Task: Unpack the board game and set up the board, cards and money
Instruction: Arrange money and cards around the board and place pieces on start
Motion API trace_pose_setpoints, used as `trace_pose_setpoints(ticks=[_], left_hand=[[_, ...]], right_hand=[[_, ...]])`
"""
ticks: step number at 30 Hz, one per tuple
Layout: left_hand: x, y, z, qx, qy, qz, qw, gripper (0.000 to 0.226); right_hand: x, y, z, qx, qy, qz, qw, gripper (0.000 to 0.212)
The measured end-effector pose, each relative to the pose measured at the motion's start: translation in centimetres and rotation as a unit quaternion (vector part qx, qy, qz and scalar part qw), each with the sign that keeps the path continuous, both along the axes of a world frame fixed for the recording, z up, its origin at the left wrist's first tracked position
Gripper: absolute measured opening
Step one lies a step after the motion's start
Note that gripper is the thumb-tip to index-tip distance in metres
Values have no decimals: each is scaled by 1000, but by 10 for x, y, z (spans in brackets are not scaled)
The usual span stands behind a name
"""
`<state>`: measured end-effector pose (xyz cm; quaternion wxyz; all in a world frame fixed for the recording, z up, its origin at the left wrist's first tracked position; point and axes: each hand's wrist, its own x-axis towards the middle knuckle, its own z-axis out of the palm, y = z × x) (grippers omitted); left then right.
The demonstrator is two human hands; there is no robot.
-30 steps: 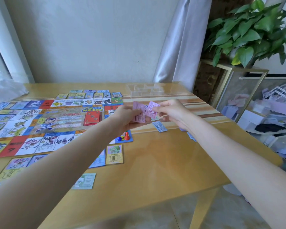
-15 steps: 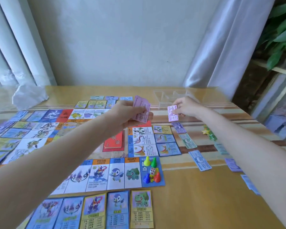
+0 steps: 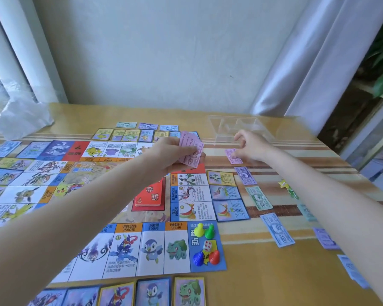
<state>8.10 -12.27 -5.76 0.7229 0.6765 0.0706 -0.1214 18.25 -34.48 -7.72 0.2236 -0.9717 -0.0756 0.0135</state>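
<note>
In the head view, the left hand (image 3: 175, 154) is gripping a small stack of pink notes (image 3: 191, 150) above the far side of the board (image 3: 124, 250), fingers curled round it. The right hand (image 3: 250, 145) is pinching a single pink note (image 3: 233, 156) and setting it on the table (image 3: 252, 272), just beyond the purple note (image 3: 244, 175) that heads a line of notes running down the board's right side. The clear tray (image 3: 237, 128) is sitting just behind that hand. To place the note well, the person is probably best laying it flat, in line with the purple and green note (image 3: 259, 198), then letting go without dragging it, while the stack stays squared for the next deal.
</note>
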Motion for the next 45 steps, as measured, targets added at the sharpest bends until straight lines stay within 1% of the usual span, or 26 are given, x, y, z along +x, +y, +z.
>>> trace_pose_setpoints(ticks=[2, 3, 5, 6, 8, 10, 13, 15, 17, 19, 20, 22, 24, 26, 29, 31, 32, 34, 36, 37, 38, 39, 40, 41, 43, 45], left_hand=[[1, 2, -2, -7, 6, 6, 1000, 13], [1, 5, -2, -11, 8, 13, 1000, 11], [3, 10, -1, -11, 8, 22, 1000, 7], [3, 13, 1, -11, 5, 24, 1000, 6], [4, 21, 5, -10, -2, 28, 1000, 2], [3, 34, 10, -12, -8, 36, 999, 3], [7, 58, 17, -32, -23, 61, 997, 14], [12, 76, 20, -53, -33, 86, 994, 14], [17, 93, 20, -80, -35, 106, 991, 20], [21, 106, 15, -77, -25, 114, 990, 26], [23, 110, 12, -68, -19, 113, 991, 28], [27, 116, 6, -60, -9, 111, 992, 29], [32, 119, 2, -65, -3, 110, 992, 27], [37, 121, -1, -65, 1, 106, 992, 25], [44, 120, -4, -62, 4, 96, 993, 18], [46, 120, -6, -57, 6, 95, 994, 17], [46, 119, -6, -54, 7, 96, 994, 16], [45, 120, -7, -56, 4, 97, 994, 17], [42, 123, -6, -69, 4, 107, 992, 21], [40, 125, -5, -79, 3, 118, 990, 23], [38, 128, -4, -91, 2, 135, 987, 25], [34, 131, -2, -105, -1, 153, 983, 24], [29, 135, 0, -117, -7, 173, 978, 19], [24, 141, 2, -123, -13, 194, 973, 13], [11, 156, 6, -132, -26, 228, 964, 9], [-3, 179, 7, -146, -35, 244, 958, 7]], right_hand=[[-8, 11, 11, 62, -45, -2, 997, 29], [-14, 21, 19, 115, -31, 18, 993, 24], [-29, 46, 34, 205, 58, 96, 972, 20], [-35, 59, 40, 221, 91, 135, 962, 17], [-41, 81, 48, 234, 110, 181, 949, 8], [-37, 100, 54, 261, 112, 198, 938, 10], [-25, 123, 58, 279, 138, 214, 926, 13], [-9, 135, 57, 295, 122, 178, 931, 20], [16, 143, 48, 348, 82, 68, 931, 28], [46, 144, 32, 386, 46, -61, 919, 34], [58, 144, 23, 373, 28, -108, 921, 34], [78, 140, 4, 301, -5, -161, 940, 34], [88, 139, -9, 240, -27, -186, 952, 35], [95, 139, -14, 195, -36, -183, 963, 35], [99, 141, -18, 88, -57, -146, 984, 29], [96, 142, -19, 6, -68, -126, 990, 27], [94, 142, -20, -20, -76, -124, 989, 29], [85, 146, -12, -29, -121, -123, 985, 26], [74, 159, 3, 18, -175, -77, 981, 16], [66, 169, 12, 70, -166, -33, 983, 14], [53, 181, 21, 139, -111, 20, 984, 16], [36, 196, 31, 211, -20, 83, 974, 20], [19, 211, 38, 262, 68, 140, 952, 24], [4, 227, 42, 274, 119, 188, 936, 24], [-17, 255, 45, 267, 115, 241, 926, 20], [-27, 280, 46, 309, 115, 251, 910, 14]])
